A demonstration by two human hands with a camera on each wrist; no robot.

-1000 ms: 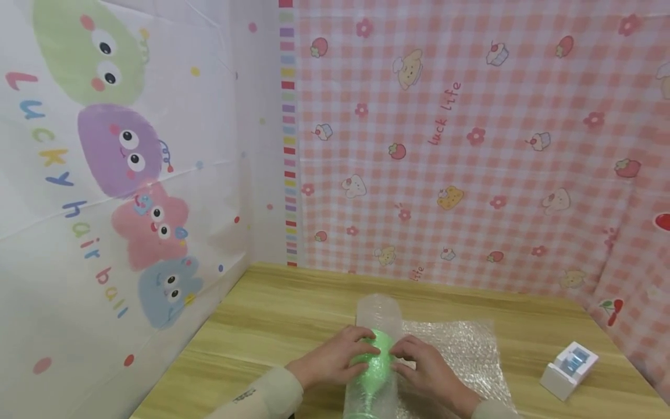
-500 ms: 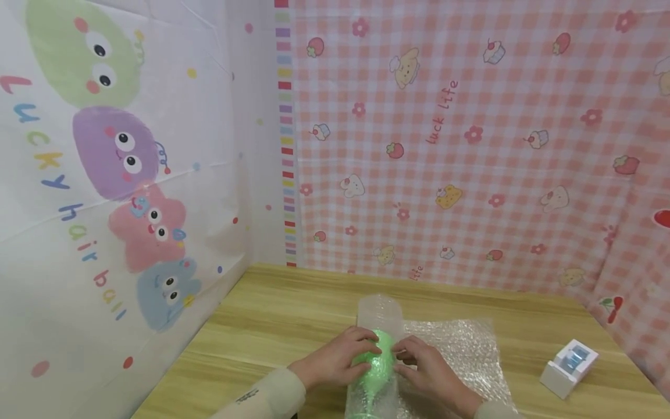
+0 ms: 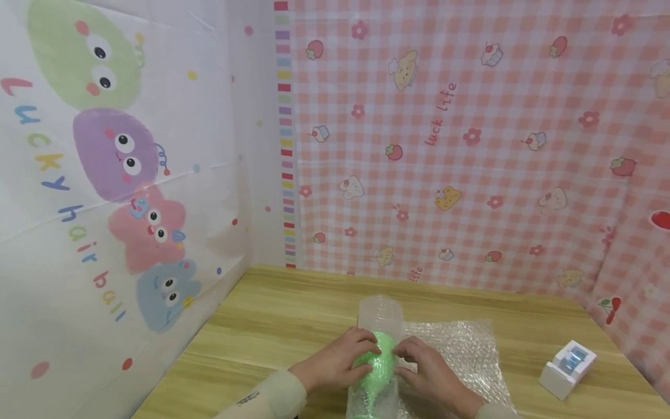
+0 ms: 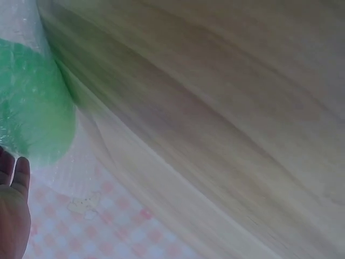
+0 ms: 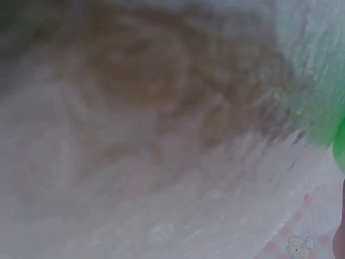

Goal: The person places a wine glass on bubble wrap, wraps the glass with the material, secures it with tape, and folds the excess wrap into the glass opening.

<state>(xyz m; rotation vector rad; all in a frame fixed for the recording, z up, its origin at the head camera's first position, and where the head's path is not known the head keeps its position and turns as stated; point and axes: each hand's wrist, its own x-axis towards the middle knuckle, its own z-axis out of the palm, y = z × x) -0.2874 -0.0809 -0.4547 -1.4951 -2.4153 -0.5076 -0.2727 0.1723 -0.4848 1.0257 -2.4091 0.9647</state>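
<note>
A green goblet-shaped thing [image 3: 378,378], its bowl narrowing to a stem, lies rolled in clear bubble wrap [image 3: 381,311] on the table. From the left, my left hand [image 3: 337,359] holds the roll with bent fingers over its top. My right hand [image 3: 431,372] pinches at the roll's right side with fingertips and thumb. In the left wrist view the green bowl [image 4: 38,108] shows through the wrap, above part of the hand [image 4: 13,216]. Blurred bubble wrap [image 5: 161,210] fills most of the right wrist view, with a sliver of green at its right edge.
A flat stretch of bubble wrap [image 3: 468,355] spreads right of the roll. Farther right stands a small white box [image 3: 567,369] with a blue part on top. Printed cloths hang at the left and behind the wooden table [image 3: 293,302].
The head view has shifted slightly. Both hands keep almost the same places on the wrapped roll.
</note>
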